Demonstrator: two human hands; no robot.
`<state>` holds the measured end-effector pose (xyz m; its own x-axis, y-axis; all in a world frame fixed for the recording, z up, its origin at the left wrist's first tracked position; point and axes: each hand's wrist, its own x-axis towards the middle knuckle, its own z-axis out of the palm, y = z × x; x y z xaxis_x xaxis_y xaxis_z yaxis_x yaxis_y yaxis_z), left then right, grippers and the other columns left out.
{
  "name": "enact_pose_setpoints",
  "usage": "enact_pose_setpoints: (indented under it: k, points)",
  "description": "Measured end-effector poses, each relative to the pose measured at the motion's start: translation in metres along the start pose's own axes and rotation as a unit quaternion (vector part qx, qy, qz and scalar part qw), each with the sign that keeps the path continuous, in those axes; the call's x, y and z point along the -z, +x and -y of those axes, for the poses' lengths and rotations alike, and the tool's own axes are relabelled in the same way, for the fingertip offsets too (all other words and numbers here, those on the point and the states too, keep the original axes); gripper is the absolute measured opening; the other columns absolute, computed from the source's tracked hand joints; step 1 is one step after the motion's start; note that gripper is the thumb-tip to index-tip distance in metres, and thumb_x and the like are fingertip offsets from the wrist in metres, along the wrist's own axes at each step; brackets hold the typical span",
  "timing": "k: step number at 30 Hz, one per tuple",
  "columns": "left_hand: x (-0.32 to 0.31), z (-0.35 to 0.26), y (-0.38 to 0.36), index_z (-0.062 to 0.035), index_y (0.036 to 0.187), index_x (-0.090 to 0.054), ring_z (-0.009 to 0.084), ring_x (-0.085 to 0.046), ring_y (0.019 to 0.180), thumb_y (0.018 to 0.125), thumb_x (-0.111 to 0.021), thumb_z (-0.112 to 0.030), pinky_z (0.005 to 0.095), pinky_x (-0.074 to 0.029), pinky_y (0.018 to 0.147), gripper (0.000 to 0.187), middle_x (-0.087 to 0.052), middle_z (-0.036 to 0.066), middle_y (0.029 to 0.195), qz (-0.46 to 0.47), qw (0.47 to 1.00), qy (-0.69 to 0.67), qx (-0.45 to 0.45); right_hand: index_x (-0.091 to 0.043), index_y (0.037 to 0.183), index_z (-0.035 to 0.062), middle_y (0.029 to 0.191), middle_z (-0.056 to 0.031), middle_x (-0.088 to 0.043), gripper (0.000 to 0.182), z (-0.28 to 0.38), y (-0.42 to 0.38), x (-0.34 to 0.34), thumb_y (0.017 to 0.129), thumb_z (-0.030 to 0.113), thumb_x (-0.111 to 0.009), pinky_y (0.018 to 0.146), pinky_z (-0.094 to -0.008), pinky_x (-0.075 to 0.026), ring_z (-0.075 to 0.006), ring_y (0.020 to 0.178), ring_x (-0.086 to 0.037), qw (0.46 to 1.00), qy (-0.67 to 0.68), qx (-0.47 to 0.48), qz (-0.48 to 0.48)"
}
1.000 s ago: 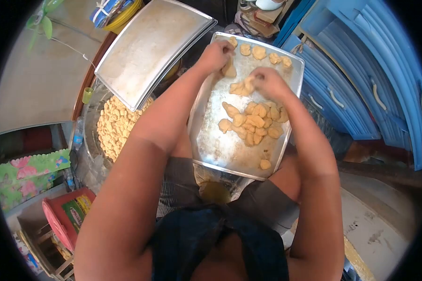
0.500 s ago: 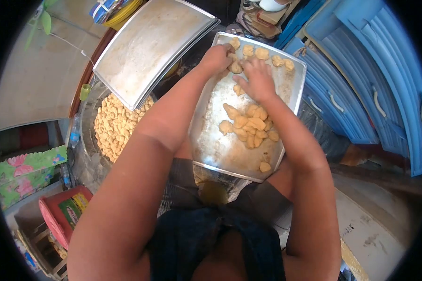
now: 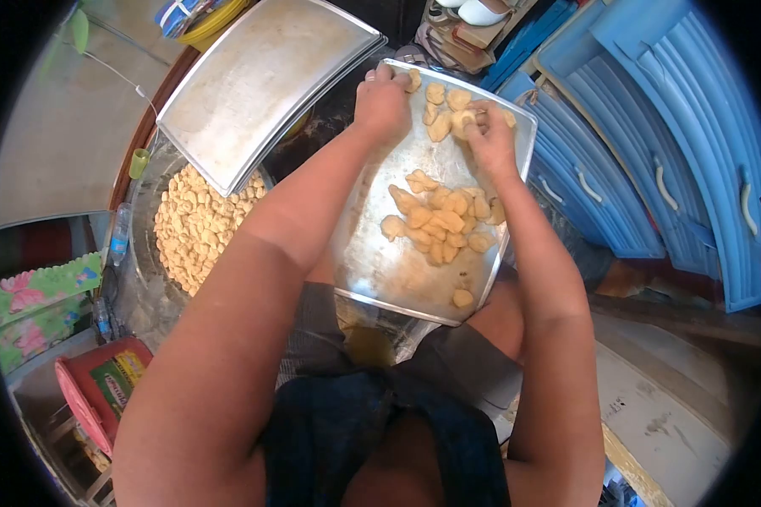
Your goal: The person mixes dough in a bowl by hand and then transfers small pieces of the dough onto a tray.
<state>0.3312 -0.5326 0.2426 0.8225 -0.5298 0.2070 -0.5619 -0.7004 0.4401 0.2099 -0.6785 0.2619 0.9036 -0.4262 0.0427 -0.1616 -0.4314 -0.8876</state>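
Observation:
A metal baking tray lies tilted across my lap with pieces of yellowish dough on it. My left hand is closed at the tray's upper left rim, its fingers curled over the edge, right beside a dough piece. Between the fingertips of my right hand is a lump of dough, held near the far end of the tray. Several shaped pieces sit around it along that end. Nearer to me, a loose dough pile covers the tray's middle, and one small piece lies by the near right corner.
To the left, a wide round basin holds a heap of small dough pieces. A stack of metal trays leans above it. Blue shutter-like panels with white handles stand at the right. A red container is at the lower left.
My left hand has left the dough and moved to the tray's upper left rim. My right hand has moved right and closed on a lump. Another piece now lies in the far row.

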Motion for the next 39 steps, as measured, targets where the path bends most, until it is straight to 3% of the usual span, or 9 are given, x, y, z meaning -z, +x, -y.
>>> enact_pose_setpoints:
  k: [3, 5, 10, 14, 21, 23, 29, 34, 39]
  points:
    - [0.001, -0.014, -0.004, -0.0098, 0.099, -0.060, 0.0260, -0.049, 0.103, 0.073, -0.052, -0.009, 0.0400, -0.038, 0.086, 0.027, -0.050, 0.012, 0.106, 0.027, 0.995, 0.006, -0.094, -0.057, 0.097, 0.0046, 0.084, -0.0113, -0.058, 0.020, -0.009, 0.004, 0.007, 0.077, 0.009, -0.057, 0.069, -0.0314, -0.046, -0.0192, 0.076, -0.058, 0.997, -0.010, -0.038, -0.060]
    - [-0.013, -0.011, -0.008, -0.0116, 0.098, -0.061, 0.0256, -0.049, 0.101, 0.072, -0.054, -0.012, 0.0399, -0.035, 0.086, 0.026, -0.051, 0.010, 0.104, 0.087, 0.974, 0.028, -0.209, -0.058, 0.098, 0.0067, 0.090, -0.0130, -0.057, 0.023, -0.025, 0.007, 0.007, 0.076, 0.011, -0.059, 0.076, -0.0348, -0.045, -0.0266, 0.087, -0.057, 0.961, -0.260, 0.068, -0.063]
    - [-0.015, -0.016, -0.007, -0.0127, 0.095, -0.062, 0.0235, -0.047, 0.102, 0.070, -0.055, -0.013, 0.0398, -0.033, 0.085, 0.026, -0.053, 0.005, 0.098, 0.063, 0.987, 0.051, -0.136, -0.059, 0.098, 0.0076, 0.099, -0.0151, -0.054, 0.025, -0.030, -0.003, 0.008, 0.073, 0.009, -0.060, 0.082, -0.0378, -0.043, -0.0322, 0.096, -0.052, 0.945, -0.305, 0.119, -0.005]
    - [-0.018, -0.023, -0.010, -0.0133, 0.091, -0.063, 0.0242, -0.048, 0.098, 0.070, -0.058, -0.016, 0.0383, -0.033, 0.085, 0.022, -0.054, 0.005, 0.096, 0.038, 0.975, 0.038, -0.216, -0.059, 0.098, 0.0076, 0.104, -0.0152, -0.052, 0.026, -0.039, 0.001, 0.017, 0.072, 0.010, -0.061, 0.083, -0.0374, -0.043, -0.0328, 0.097, -0.052, 0.953, -0.284, 0.096, 0.043]
    - [-0.037, -0.034, -0.011, -0.0119, 0.082, -0.060, 0.0221, -0.052, 0.092, 0.073, -0.049, -0.009, 0.0380, -0.031, 0.084, 0.015, -0.059, 0.004, 0.083, 0.033, 0.973, 0.004, -0.229, -0.059, 0.098, 0.0072, 0.106, -0.0149, -0.051, 0.027, -0.011, -0.011, 0.013, 0.073, 0.018, -0.063, 0.082, -0.0373, -0.043, -0.0325, 0.096, -0.052, 0.950, -0.299, 0.083, -0.043]
    - [-0.038, -0.038, -0.008, -0.0124, 0.088, -0.061, 0.0236, -0.054, 0.087, 0.073, -0.052, -0.010, 0.0381, -0.033, 0.083, 0.018, -0.060, 0.005, 0.084, 0.047, 0.981, -0.016, -0.189, -0.060, 0.096, 0.0080, 0.109, -0.0134, -0.050, 0.029, -0.001, -0.018, 0.003, 0.074, 0.026, -0.063, 0.080, -0.0378, -0.044, -0.0321, 0.096, -0.051, 0.940, -0.312, -0.004, 0.137]
    - [-0.030, -0.050, -0.002, -0.0105, 0.096, -0.061, 0.0309, -0.055, 0.083, 0.073, -0.053, -0.009, 0.0394, -0.041, 0.079, 0.024, -0.060, 0.010, 0.089, 0.049, 0.984, -0.096, -0.139, -0.061, 0.093, 0.0079, 0.087, -0.0156, -0.059, 0.032, -0.016, -0.045, -0.030, 0.068, 0.027, -0.065, 0.075, -0.0379, -0.045, -0.0326, 0.083, -0.056, 0.916, -0.309, 0.204, 0.152]
    - [-0.032, -0.050, -0.002, -0.0081, 0.101, -0.058, 0.0314, -0.052, 0.093, 0.073, -0.055, -0.008, 0.0380, -0.043, 0.080, 0.028, -0.052, 0.011, 0.101, 0.089, 0.950, -0.116, -0.276, -0.060, 0.094, 0.0095, 0.092, -0.0176, -0.060, 0.028, -0.010, -0.031, -0.001, 0.066, 0.011, -0.062, 0.078, -0.0370, -0.045, -0.0315, 0.089, -0.057, 0.919, -0.318, 0.019, 0.234]
    - [-0.007, -0.049, 0.004, -0.0066, 0.101, -0.058, 0.0314, -0.053, 0.091, 0.074, -0.054, -0.009, 0.0386, -0.043, 0.081, 0.027, -0.054, 0.013, 0.100, 0.060, 0.967, -0.147, -0.199, -0.064, 0.092, 0.0091, 0.095, -0.0171, -0.059, 0.026, -0.035, -0.007, 0.057, 0.067, 0.006, -0.058, 0.082, -0.0348, -0.044, -0.0317, 0.091, -0.056, 0.955, -0.235, -0.078, 0.162]
